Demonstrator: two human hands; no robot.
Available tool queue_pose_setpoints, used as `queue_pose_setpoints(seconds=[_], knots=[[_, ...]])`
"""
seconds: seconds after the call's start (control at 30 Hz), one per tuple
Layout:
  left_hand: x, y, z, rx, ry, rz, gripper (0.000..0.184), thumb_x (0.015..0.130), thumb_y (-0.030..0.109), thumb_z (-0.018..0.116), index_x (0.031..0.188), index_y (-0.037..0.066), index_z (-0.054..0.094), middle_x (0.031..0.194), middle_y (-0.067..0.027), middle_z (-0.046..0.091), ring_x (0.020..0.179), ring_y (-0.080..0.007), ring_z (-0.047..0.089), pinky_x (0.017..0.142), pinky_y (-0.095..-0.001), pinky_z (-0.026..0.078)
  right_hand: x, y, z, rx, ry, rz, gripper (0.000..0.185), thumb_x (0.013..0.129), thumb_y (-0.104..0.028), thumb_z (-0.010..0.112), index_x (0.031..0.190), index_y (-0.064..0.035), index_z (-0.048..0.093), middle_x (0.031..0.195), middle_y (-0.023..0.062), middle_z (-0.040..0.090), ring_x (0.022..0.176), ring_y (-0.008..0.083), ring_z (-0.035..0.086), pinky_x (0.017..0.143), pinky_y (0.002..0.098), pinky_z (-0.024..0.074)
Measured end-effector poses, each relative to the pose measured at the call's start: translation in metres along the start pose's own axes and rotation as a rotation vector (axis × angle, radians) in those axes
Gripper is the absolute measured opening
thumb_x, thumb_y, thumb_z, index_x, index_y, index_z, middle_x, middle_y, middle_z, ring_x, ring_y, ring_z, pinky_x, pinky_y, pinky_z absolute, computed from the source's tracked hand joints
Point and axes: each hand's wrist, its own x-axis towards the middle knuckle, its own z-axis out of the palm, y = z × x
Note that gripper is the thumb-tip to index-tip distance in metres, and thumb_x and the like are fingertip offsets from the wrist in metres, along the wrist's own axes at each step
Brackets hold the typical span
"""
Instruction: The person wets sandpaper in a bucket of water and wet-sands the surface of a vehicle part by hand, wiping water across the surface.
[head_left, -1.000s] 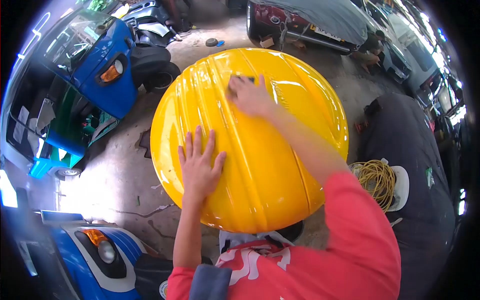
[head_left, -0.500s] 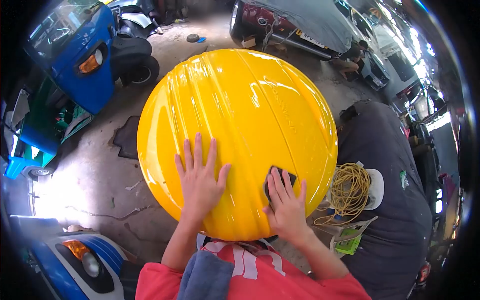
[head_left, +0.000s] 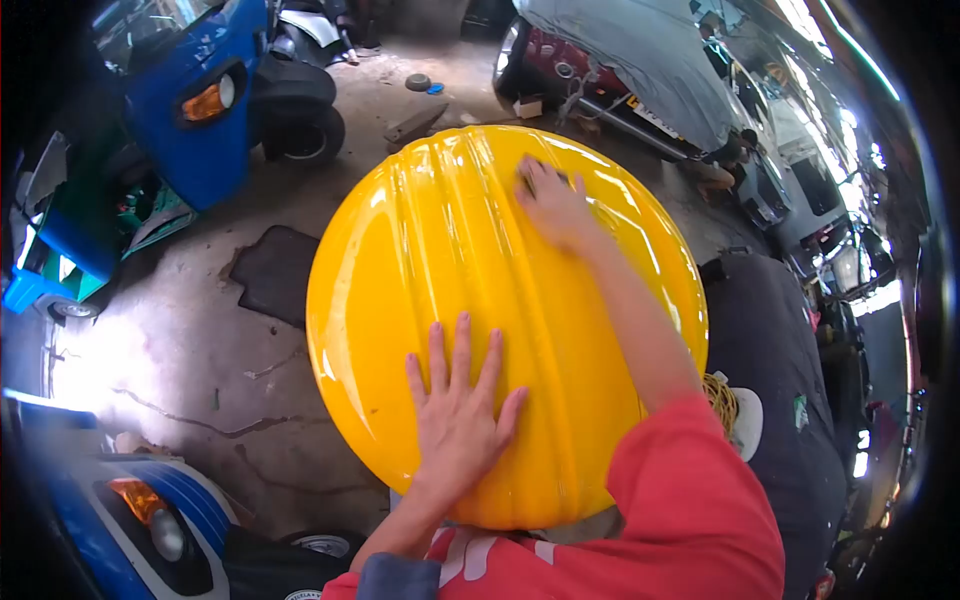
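Note:
A large glossy yellow molded panel [head_left: 380, 330] with raised ridges lies in front of me, its near edge by my red shirt. My left hand [head_left: 462, 425] rests flat on its near part, fingers spread and holding nothing. With my arm stretched out, my right hand [head_left: 555, 205] is at the panel's far side, its fingers curved over a dark flat pad [head_left: 543, 178] pressed against the yellow surface. Most of the pad is hidden under the fingers.
Blue three-wheelers [head_left: 190, 110] stand at the left, another [head_left: 150, 510] at the near left. Behind is a partly covered red vehicle [head_left: 560, 65]. A dark covered shape [head_left: 780, 380] and a coiled yellow cord [head_left: 720, 400] are at the right. Someone crouches [head_left: 730, 160] farther back.
My right hand has slid the dark pad from the panel's near right area to its far side. My left hand stays flat on the near part. My view has shifted a little.

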Motion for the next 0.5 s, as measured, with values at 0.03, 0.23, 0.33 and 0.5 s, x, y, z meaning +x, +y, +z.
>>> queue_pose_setpoints(seconds=[0.03,0.23,0.33,0.5], knots=[[-0.001,0.001,0.0,0.003,-0.004,-0.001,0.066,0.095,0.046,0.057,0.152,0.015,0.045,0.165,-0.0173,0.024,0.154,-0.0407,0.016,0.121,-0.0606,0.008,-0.049,0.009,0.011,-0.082,0.107,-0.092,0.064,0.105,-0.045,0.037,0.154,-0.0034,0.034,0.164,0.0112,0.031,0.151,0.028,0.028,0.119,0.0654,0.0155],[-0.001,-0.003,-0.002,-0.006,-0.029,-0.005,0.067,0.094,0.046,0.059,0.152,0.014,0.046,0.165,-0.0181,0.024,0.153,-0.043,0.016,0.12,-0.0635,0.01,-0.113,-0.021,0.01,-0.155,0.14,-0.012,0.063,0.103,-0.044,0.041,0.152,-0.004,0.038,0.161,0.0107,0.035,0.149,0.0298,0.031,0.116,0.0692,0.0189],[0.001,-0.003,-0.005,-0.009,-0.026,-0.016,0.067,0.094,0.046,0.059,0.152,0.014,0.046,0.165,-0.0186,0.024,0.153,-0.0431,0.016,0.12,-0.0636,0.01,0.042,-0.015,0.009,-0.065,0.021,0.079,0.061,0.104,-0.046,0.035,0.149,-0.006,0.043,0.158,0.0098,0.04,0.147,0.0297,0.035,0.116,0.0685,0.0185],[-0.005,-0.001,-0.008,0.004,-0.071,-0.023,0.067,0.094,0.047,0.059,0.152,0.014,0.046,0.165,-0.0186,0.025,0.153,-0.0428,0.016,0.12,-0.063,0.011,0.12,-0.007,0.018,0.021,0.008,0.153,0.06,0.104,-0.048,0.033,0.146,-0.0061,0.047,0.156,0.0109,0.042,0.145,0.0305,0.037,0.117,0.0678,0.0178]])
